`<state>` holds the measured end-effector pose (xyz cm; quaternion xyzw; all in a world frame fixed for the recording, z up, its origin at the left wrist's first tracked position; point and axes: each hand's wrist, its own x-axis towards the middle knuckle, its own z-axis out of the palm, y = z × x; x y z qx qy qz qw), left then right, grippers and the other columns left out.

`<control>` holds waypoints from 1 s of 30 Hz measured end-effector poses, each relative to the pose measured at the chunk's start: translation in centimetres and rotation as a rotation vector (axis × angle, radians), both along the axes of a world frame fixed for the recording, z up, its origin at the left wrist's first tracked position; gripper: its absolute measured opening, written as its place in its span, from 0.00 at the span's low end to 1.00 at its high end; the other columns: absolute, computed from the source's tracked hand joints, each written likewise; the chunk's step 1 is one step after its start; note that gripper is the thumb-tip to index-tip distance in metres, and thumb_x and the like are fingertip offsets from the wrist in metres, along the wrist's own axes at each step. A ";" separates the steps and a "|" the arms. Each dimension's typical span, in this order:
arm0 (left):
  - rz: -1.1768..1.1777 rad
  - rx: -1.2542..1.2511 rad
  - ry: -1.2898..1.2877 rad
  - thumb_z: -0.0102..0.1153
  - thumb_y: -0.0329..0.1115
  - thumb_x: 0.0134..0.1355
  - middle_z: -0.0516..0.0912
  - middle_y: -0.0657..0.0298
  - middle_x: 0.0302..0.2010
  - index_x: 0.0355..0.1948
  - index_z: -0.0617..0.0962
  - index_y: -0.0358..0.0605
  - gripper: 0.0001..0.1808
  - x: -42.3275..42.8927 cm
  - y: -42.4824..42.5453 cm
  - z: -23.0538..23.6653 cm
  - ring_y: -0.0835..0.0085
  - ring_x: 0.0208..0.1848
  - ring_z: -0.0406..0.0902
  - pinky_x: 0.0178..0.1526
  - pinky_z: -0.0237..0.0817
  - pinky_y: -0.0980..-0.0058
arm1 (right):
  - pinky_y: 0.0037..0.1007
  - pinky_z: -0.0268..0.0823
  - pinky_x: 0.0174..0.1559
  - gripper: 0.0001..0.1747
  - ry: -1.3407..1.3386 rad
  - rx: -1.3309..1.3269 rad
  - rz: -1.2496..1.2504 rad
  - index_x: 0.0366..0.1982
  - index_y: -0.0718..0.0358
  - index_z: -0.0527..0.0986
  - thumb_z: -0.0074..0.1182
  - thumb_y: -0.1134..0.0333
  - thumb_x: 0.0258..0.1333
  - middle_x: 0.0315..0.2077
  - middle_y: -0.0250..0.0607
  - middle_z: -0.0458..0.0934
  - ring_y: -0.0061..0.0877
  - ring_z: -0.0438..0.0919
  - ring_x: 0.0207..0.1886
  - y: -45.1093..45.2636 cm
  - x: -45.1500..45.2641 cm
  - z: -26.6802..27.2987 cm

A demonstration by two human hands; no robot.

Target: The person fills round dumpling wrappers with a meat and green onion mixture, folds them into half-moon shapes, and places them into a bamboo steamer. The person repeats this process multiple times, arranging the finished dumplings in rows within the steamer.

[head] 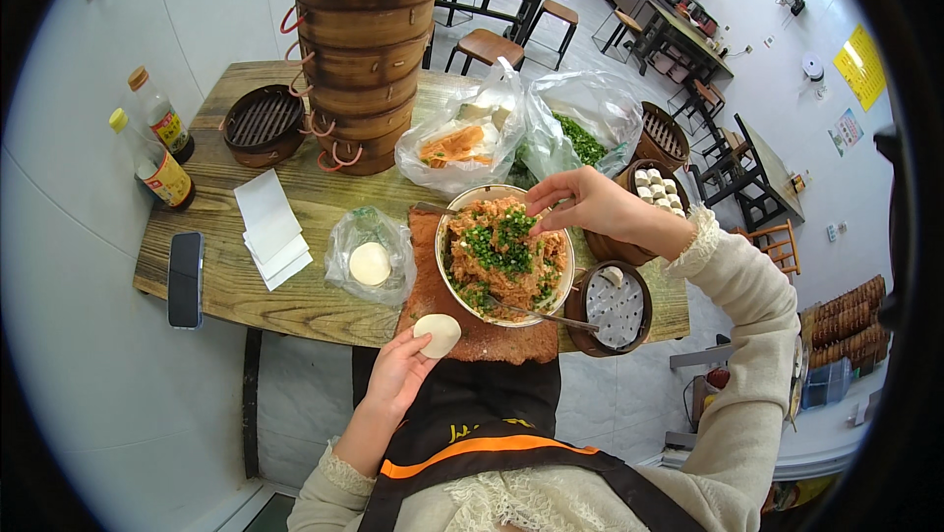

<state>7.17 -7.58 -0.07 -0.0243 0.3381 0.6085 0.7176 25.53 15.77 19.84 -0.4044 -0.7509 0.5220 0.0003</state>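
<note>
My left hand (398,373) holds a round dough wrapper (438,335) at the table's front edge. Over the right rim of a large bowl (439,266) hangs my right hand (575,201), its fingertips just above the contents; whether it pinches anything cannot be seen. Minced filling (472,241) fills the bowl, topped with chopped green onion (501,241). A metal utensil (549,316) leans over the front rim. Left of the bowl, more wrappers (369,263) lie in a clear plastic bag. To the right, a bamboo steamer (574,303) with a perforated liner holds one dumpling (612,276).
Stacked bamboo steamers (369,75) stand at the back. Plastic bags (509,134) lie behind the bowl, one with chopped greens. A steamer of small white pieces (658,189) is at the right. Sauce bottles (168,178), a phone (185,280) and paper sheets (269,226) are at the left.
</note>
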 end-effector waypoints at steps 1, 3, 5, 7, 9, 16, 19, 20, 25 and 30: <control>0.000 0.001 0.000 0.50 0.23 0.65 0.79 0.53 0.51 0.54 0.72 0.32 0.16 0.0 0.0 0.0 0.65 0.55 0.77 0.61 0.67 0.68 | 0.23 0.72 0.47 0.21 -0.006 0.034 0.009 0.50 0.74 0.73 0.59 0.77 0.52 0.42 0.44 0.81 0.24 0.81 0.43 0.0 0.0 0.0; -0.010 0.000 0.015 0.49 0.23 0.65 0.77 0.53 0.53 0.55 0.71 0.31 0.17 0.0 0.0 0.1 0.64 0.56 0.76 0.62 0.67 0.67 | 0.23 0.72 0.46 0.21 -0.022 0.074 0.004 0.47 0.73 0.76 0.62 0.76 0.50 0.40 0.41 0.82 0.21 0.80 0.41 -0.1 -0.2 -0.1; -0.015 0.000 0.022 0.48 0.24 0.65 0.77 0.53 0.53 0.55 0.70 0.31 0.17 0.0 0.0 0.2 0.64 0.57 0.75 0.62 0.67 0.66 | 0.23 0.71 0.45 0.20 -0.043 0.087 -0.022 0.45 0.72 0.77 0.65 0.74 0.48 0.39 0.39 0.82 0.19 0.79 0.39 -0.1 -0.3 -0.1; -0.016 0.005 0.019 0.48 0.24 0.65 0.77 0.53 0.53 0.55 0.70 0.31 0.17 0.0 0.0 0.2 0.64 0.57 0.75 0.62 0.67 0.66 | 0.23 0.71 0.46 0.20 -0.046 0.109 0.009 0.44 0.72 0.78 0.65 0.73 0.47 0.39 0.39 0.82 0.19 0.79 0.40 0.1 -0.2 -0.2; -0.007 0.001 0.004 0.49 0.23 0.65 0.78 0.53 0.52 0.54 0.71 0.32 0.16 0.0 0.0 0.2 0.65 0.55 0.76 0.61 0.67 0.67 | 0.23 0.72 0.47 0.20 -0.057 0.126 0.056 0.45 0.72 0.77 0.63 0.72 0.50 0.41 0.40 0.81 0.21 0.80 0.42 0.2 0.0 -0.3; -0.014 0.004 0.011 0.48 0.24 0.65 0.77 0.54 0.53 0.56 0.70 0.32 0.18 -0.1 -0.1 -0.1 0.65 0.56 0.76 0.61 0.67 0.67 | 0.27 0.71 0.54 0.22 0.101 -0.245 -0.216 0.60 0.72 0.64 0.39 0.69 0.69 0.51 0.49 0.77 0.31 0.80 0.51 0.1 -0.5 0.3; -0.014 0.001 0.008 0.48 0.24 0.65 0.77 0.54 0.53 0.56 0.70 0.32 0.18 -0.1 0.0 0.0 0.65 0.56 0.76 0.62 0.67 0.67 | 0.28 0.69 0.56 0.25 0.145 -0.352 -0.265 0.65 0.72 0.55 0.34 0.73 0.69 0.53 0.53 0.75 0.33 0.79 0.53 -0.1 -0.6 1.1; -0.014 0.003 0.009 0.48 0.24 0.65 0.77 0.54 0.53 0.55 0.70 0.32 0.18 -0.1 0.0 0.0 0.65 0.56 0.76 0.62 0.67 0.67 | 0.28 0.69 0.57 0.27 0.146 -0.365 -0.256 0.67 0.72 0.51 0.33 0.74 0.68 0.54 0.54 0.74 0.33 0.79 0.53 -0.1 -0.7 1.1; -0.016 0.001 0.023 0.49 0.24 0.65 0.77 0.53 0.53 0.55 0.70 0.31 0.17 -0.1 0.0 0.0 0.65 0.56 0.76 0.62 0.67 0.67 | 0.30 0.67 0.60 0.28 0.236 -0.413 -0.270 0.68 0.69 0.50 0.33 0.77 0.68 0.58 0.58 0.68 0.34 0.76 0.56 -0.5 -0.9 1.1; -0.011 -0.006 0.006 0.49 0.23 0.65 0.78 0.53 0.52 0.54 0.71 0.32 0.16 0.0 0.0 0.1 0.65 0.55 0.77 0.61 0.67 0.68 | 0.29 0.67 0.59 0.30 0.238 -0.347 -0.301 0.68 0.69 0.49 0.37 0.78 0.66 0.59 0.57 0.68 0.34 0.76 0.56 -0.4 -0.8 0.9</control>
